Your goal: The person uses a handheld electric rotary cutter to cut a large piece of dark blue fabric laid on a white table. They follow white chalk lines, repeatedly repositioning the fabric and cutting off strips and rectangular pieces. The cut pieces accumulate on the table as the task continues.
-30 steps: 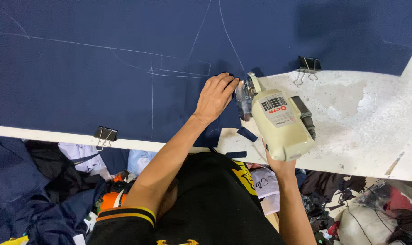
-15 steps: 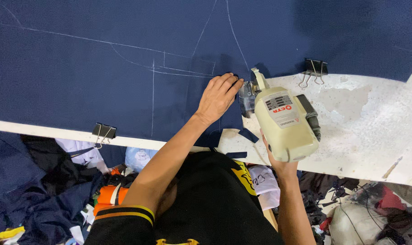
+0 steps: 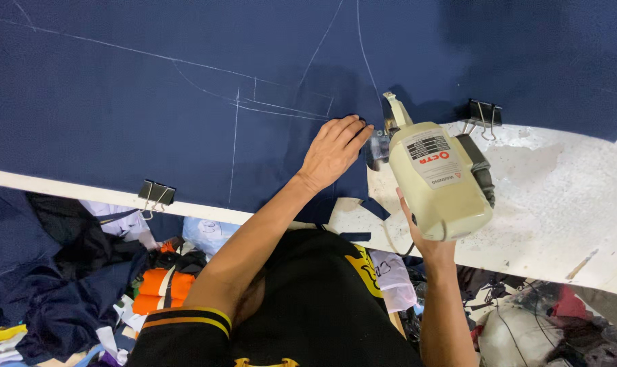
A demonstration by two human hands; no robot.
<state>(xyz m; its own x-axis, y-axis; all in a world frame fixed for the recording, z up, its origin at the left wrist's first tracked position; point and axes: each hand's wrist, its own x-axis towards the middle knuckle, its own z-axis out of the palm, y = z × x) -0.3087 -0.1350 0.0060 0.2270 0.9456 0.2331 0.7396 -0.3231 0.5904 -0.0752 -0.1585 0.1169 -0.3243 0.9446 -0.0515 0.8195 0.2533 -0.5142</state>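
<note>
Fingers (image 3: 352,129) of the left hand (image 3: 332,153) lie flat and spread on navy cloth (image 3: 186,75), gripping nothing — beside a cream electric cloth cutter (image 3: 437,178).

Right hand (image 3: 427,238) is wrapped shut round the cutter's rear; the machine stands at the cloth's cut edge on the white bench (image 3: 559,197). Chalk lines cross the cloth — black binder clips (image 3: 155,195) pin it to the bench edge. Heaped fabric scraps (image 3: 70,292) lie below.

Black short-sleeved shirt (image 3: 308,306) (orange-and-yellow striped cuff), bare forearms.
</note>
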